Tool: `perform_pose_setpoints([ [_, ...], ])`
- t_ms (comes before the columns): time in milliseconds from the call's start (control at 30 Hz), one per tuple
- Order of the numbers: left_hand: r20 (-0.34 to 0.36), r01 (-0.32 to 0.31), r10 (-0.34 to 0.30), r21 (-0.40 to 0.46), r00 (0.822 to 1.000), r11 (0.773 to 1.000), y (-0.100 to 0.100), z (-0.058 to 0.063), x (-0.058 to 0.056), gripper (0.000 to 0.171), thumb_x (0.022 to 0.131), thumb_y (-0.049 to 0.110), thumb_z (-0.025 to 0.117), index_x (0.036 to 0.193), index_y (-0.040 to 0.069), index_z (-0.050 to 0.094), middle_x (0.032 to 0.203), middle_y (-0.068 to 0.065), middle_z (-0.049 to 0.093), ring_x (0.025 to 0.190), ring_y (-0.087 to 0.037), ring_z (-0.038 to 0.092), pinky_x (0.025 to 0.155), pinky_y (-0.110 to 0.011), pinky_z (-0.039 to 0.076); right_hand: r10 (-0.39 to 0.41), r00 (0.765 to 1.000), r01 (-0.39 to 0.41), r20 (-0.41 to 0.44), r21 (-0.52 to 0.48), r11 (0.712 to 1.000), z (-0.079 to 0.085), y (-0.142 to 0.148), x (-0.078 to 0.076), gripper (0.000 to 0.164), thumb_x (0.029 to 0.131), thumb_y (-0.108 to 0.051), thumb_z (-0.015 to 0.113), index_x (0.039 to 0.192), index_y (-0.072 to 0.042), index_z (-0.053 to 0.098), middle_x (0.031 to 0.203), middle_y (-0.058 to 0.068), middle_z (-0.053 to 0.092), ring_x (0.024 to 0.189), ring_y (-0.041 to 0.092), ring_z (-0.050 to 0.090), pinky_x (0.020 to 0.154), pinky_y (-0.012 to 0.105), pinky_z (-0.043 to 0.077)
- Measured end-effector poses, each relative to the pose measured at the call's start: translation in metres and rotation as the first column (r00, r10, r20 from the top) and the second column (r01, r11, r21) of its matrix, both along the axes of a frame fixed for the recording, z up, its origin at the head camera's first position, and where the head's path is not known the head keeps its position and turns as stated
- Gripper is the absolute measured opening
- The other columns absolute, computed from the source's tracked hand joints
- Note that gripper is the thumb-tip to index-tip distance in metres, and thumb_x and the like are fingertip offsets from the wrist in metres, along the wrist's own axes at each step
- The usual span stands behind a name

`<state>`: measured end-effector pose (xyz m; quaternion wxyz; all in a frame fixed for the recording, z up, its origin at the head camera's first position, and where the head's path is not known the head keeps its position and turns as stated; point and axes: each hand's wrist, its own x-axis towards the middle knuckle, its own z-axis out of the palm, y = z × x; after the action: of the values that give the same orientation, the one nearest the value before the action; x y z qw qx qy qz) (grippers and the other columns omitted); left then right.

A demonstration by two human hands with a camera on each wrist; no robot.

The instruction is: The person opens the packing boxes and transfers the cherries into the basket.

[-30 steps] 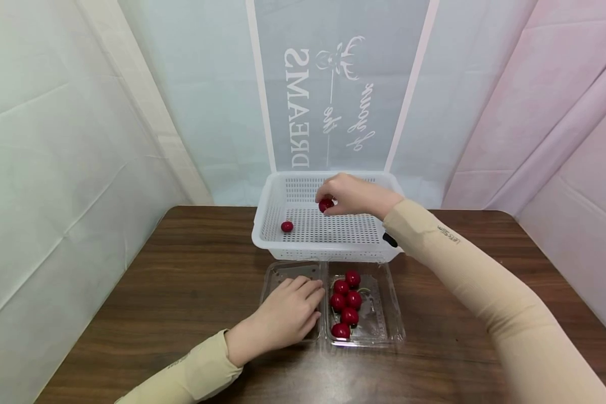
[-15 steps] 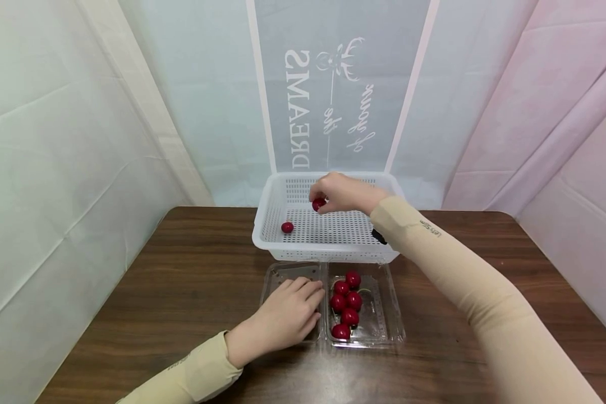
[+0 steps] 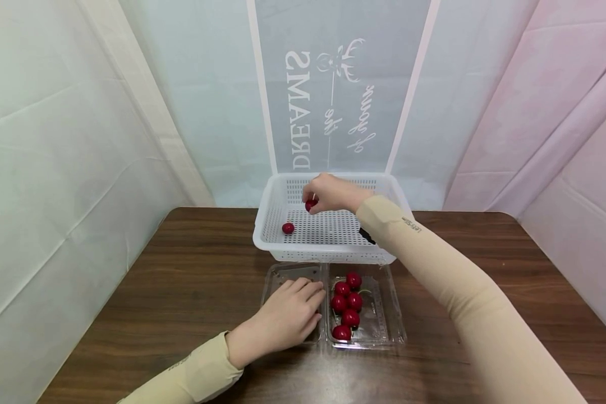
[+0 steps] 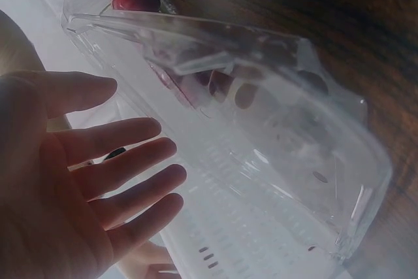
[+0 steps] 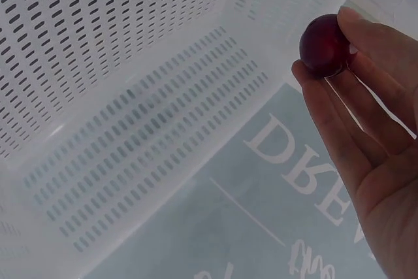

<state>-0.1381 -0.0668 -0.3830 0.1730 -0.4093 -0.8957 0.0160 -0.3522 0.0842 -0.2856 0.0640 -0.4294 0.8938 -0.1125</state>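
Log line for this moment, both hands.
right hand: pinches cherry over white basket | left hand: at clear container, contact unclear | container: cherries in right half

In the right hand [image 3: 335, 192] we see a glossy deep-red cherry [image 3: 310, 206], over a white basket [image 3: 328, 247] patterned with rows of slots; a second red cherry [image 3: 288, 228] shows inside, left of that hand. Beside the left hand [image 3: 283, 314], in a clear, colourless container [image 3: 376, 314], we count six red cherries [image 3: 354, 302]. Behind both hands we find beige sleeves [image 3: 434, 261] with dark lettering. Around them runs a dark-brown, wood-grained table [image 3: 192, 286]; beyond, a grey-blue cloth [image 3: 320, 90] with white lettering.
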Motion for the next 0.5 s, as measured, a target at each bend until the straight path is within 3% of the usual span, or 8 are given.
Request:
perform_pose_setpoints([
  [500, 0.002, 0.003, -0.003, -0.006, 1.0, 1.0, -0.002, 0.001, -0.001, 0.036, 0.089, 0.033, 0.06, 0.116, 0.008, 0.064, 0.121, -0.005, 0.062, 0.108, -0.02, 0.055, 0.084, -0.035, 0.047, -0.026, 0.998, 0.025, 0.05, 0.019, 0.999, -0.019, -0.015, -0.017, 0.022, 0.076, -0.01, 0.077, 0.097, -0.007, 0.071, 0.093, 0.005, 0.072, 0.084, 0.014, 0.067, 0.079, 0.028, 0.053],
])
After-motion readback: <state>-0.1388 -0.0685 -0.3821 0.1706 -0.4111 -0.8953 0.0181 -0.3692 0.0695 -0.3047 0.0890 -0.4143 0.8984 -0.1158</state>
